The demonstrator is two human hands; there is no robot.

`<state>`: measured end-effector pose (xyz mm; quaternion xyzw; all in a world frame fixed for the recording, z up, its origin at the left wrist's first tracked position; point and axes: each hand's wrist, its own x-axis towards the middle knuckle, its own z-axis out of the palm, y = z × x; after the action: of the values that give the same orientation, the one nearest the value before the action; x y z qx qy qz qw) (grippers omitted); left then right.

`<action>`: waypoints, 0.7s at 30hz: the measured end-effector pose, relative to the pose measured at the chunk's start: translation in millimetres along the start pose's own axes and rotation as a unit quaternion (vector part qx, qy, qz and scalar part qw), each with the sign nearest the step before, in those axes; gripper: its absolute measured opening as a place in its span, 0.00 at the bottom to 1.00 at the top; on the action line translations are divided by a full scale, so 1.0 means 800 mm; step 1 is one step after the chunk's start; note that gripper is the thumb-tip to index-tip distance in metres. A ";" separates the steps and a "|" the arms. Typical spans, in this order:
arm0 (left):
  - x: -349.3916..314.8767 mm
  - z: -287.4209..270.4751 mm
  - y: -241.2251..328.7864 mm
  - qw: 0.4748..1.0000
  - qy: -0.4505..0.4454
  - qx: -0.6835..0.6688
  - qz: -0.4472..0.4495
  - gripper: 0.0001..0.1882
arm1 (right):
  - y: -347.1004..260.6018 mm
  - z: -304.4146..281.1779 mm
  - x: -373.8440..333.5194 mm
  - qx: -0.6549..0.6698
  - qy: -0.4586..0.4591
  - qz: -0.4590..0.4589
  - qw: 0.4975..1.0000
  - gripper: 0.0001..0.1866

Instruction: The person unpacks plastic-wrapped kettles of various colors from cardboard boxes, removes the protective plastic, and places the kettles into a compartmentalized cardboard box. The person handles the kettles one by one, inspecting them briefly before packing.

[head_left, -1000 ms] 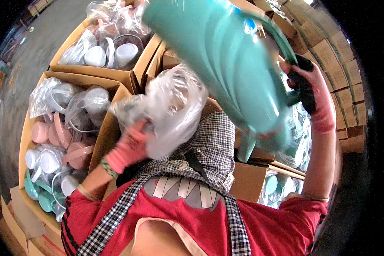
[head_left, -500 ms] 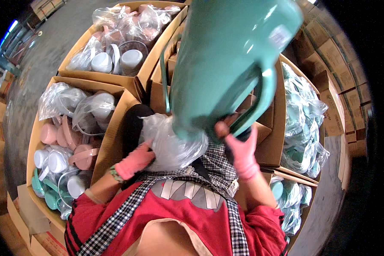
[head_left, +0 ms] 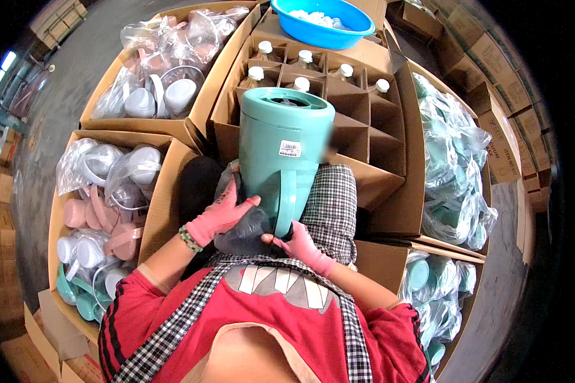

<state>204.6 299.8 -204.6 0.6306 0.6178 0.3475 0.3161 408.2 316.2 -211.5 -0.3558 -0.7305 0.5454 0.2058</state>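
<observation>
Teal plastic in the lap: held the teal jug upright on the checked apron, close against the body, open mouth upward. Cupped it low with the left hand, pink-gloved, fingers together and curled over a crumpled clear bag bunched at the jug's lower left. Tucked the right hand, gloved alike, under the base by the foot of the handle, fingers bent inward; could not tell whether pinching the bag there or only propping the jug.

Judged the jug stiff, hollow and probably light for its bulk, smooth-walled and so liable to slide in a glove, more so through film. Best taken by the moulded handle loop, or with one palm under the base and the other around the wall. Judged the bag limp, slippery and easy to tear.

Just beyond the knees, faced a divided carton with white-capped bottles in its far cells. To the left, had an open box of bagged pink and white lids, and beyond that another box of bagged white and pink parts. To the right, had cartons heaped with bagged teal pieces. Farthest off, past the bottles, spotted a blue basin with something pale inside.
</observation>
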 end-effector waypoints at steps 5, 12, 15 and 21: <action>0.018 -0.045 0.013 0.983 -0.149 -0.080 -0.077 0.35 | 0.012 -0.001 -0.009 0.053 -0.029 0.017 0.998 0.21; 0.183 -0.086 0.032 0.940 0.073 -0.327 0.066 0.19 | -0.046 -0.036 0.006 0.001 -0.179 0.076 0.981 0.18; 0.219 -0.069 -0.001 0.886 -0.018 -0.462 0.028 0.18 | -0.100 -0.099 0.034 -0.163 0.170 -0.064 0.970 0.20; 0.121 -0.028 0.144 0.961 0.161 0.163 0.154 0.26 | 0.020 -0.201 0.200 0.459 0.078 -0.018 0.885 0.28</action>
<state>249.7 391.3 -91.9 0.6968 0.6043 0.3834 0.0484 417.8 542.5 -188.6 -0.2499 -0.3865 0.7866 0.4115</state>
